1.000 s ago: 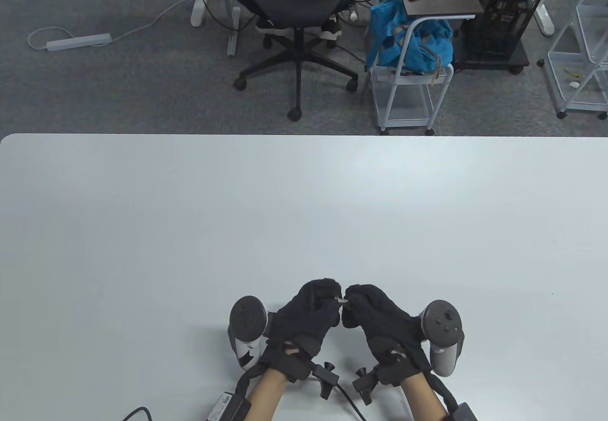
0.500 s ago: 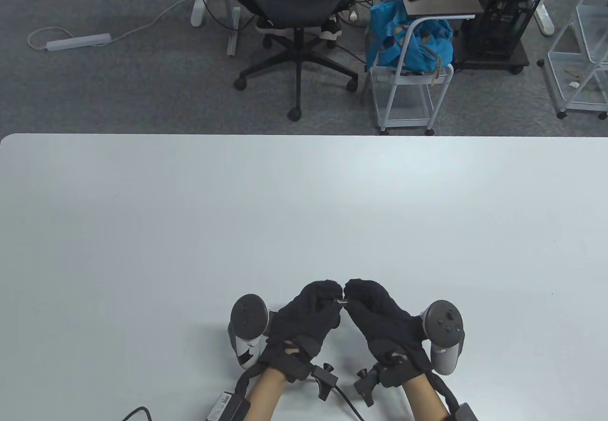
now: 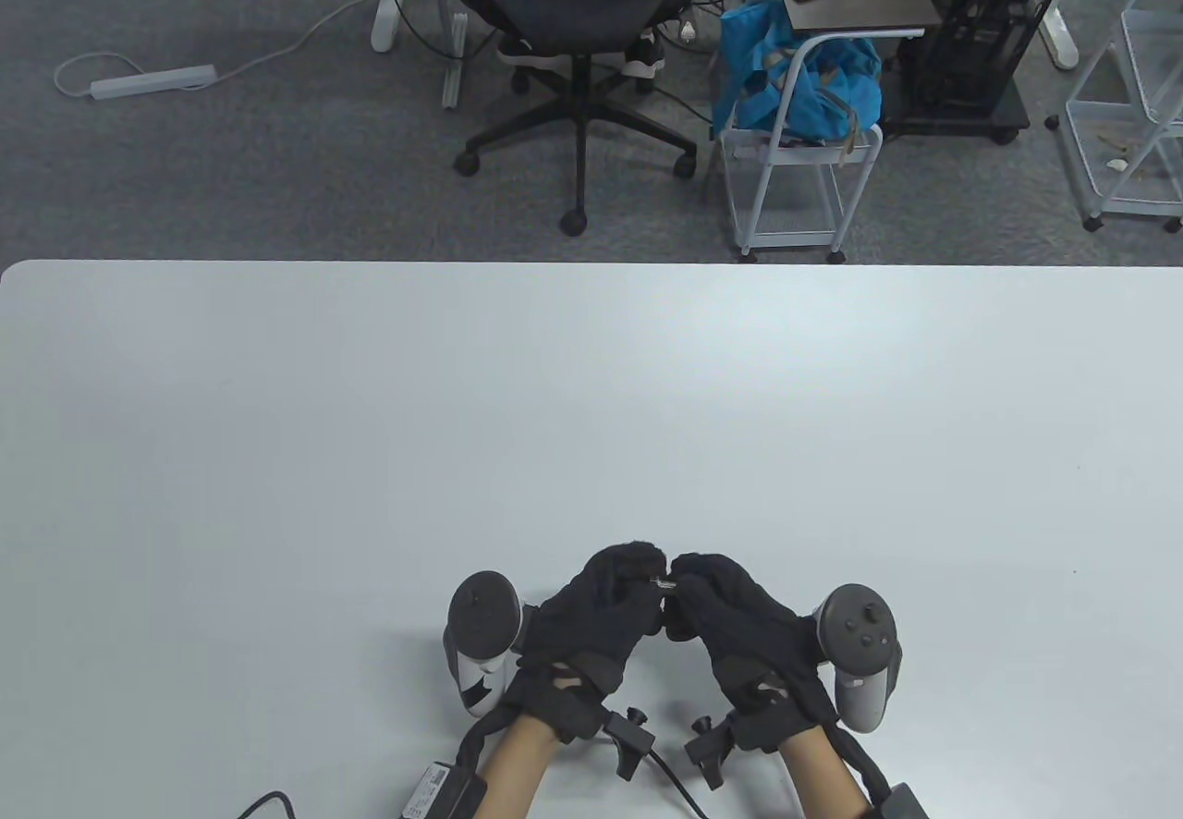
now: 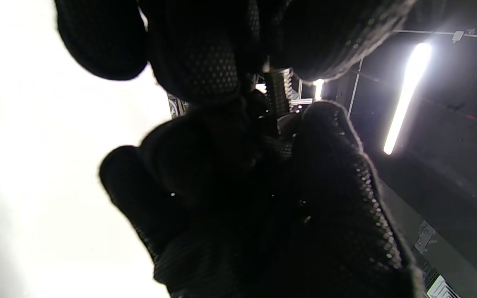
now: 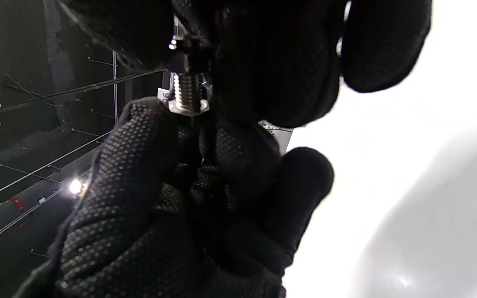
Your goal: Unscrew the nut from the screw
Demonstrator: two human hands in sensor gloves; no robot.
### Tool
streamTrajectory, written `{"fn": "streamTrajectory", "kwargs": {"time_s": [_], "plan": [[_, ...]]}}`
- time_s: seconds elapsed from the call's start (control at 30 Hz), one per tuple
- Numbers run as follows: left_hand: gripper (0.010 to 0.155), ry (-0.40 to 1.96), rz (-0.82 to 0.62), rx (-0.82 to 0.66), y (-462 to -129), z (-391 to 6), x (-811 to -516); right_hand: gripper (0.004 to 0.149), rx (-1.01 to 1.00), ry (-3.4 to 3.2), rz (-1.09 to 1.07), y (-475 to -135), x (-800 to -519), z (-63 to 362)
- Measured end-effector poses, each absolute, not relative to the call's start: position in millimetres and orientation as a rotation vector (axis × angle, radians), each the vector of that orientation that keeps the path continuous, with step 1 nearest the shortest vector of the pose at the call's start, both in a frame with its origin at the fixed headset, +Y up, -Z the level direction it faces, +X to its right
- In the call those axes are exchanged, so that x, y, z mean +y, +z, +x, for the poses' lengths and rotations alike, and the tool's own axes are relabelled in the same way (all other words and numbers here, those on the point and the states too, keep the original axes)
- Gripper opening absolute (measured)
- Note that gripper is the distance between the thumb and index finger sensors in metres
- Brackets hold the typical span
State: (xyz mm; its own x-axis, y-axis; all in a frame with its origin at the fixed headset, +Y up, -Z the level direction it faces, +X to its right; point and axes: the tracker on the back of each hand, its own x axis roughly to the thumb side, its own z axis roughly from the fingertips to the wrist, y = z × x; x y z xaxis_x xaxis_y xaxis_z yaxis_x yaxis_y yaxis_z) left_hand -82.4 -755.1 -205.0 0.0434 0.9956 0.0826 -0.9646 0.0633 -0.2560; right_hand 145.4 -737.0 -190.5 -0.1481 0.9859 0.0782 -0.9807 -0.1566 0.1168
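right hand [image 3: 739,620] rolled slightly lower, fingers [image 5: 139,136] still gripping nut [image 5: 189,106]

Grey carpet [image 3: 231,181] beyond the white table [image 3: 370,412] — black office chair [image 3: 578,15], white trolley [image 3: 795,190].

Right hand [image 3: 739,625] rolled back from half-second-ago pose: knuckles lower, fingertips dropped slightly from peak, tracker [image 3: 861,657] shifted a touch left and down. Pose now close to one second ago. Screw [image 3: 664,583] glint between fingertips sits marginally higher than half second ago.
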Motion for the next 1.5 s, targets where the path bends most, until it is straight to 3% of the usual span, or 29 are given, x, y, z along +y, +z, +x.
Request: {"fn": "streamTrajectory", "kwargs": {"time_s": [0.33,0.53,1.17,1.4,1.5], "plan": [[0.049,1.521,-0.092,-0.213,-203,-84,-754,0.048,0.064,1.709,0.230,-189,-730,143],[0.048,1.510,-0.081,-0.228,-202,-83,-752,0.067,0.102,1.703,0.127,-189,-740,146],[0.049,1.507,-0.070,-0.211,-202,-84,-751,0.049,0.088,1.674,0.224,-192,-734,145],[0.048,1.489,-0.074,-0.234,-202,-83,-750,0.068,0.171,1.677,0.158,-191,-743,145],[0.048,1.476,-0.068,-0.247,-201,-82,-749,0.065,0.194,1.703,0.152,-192,-746,144]]}}
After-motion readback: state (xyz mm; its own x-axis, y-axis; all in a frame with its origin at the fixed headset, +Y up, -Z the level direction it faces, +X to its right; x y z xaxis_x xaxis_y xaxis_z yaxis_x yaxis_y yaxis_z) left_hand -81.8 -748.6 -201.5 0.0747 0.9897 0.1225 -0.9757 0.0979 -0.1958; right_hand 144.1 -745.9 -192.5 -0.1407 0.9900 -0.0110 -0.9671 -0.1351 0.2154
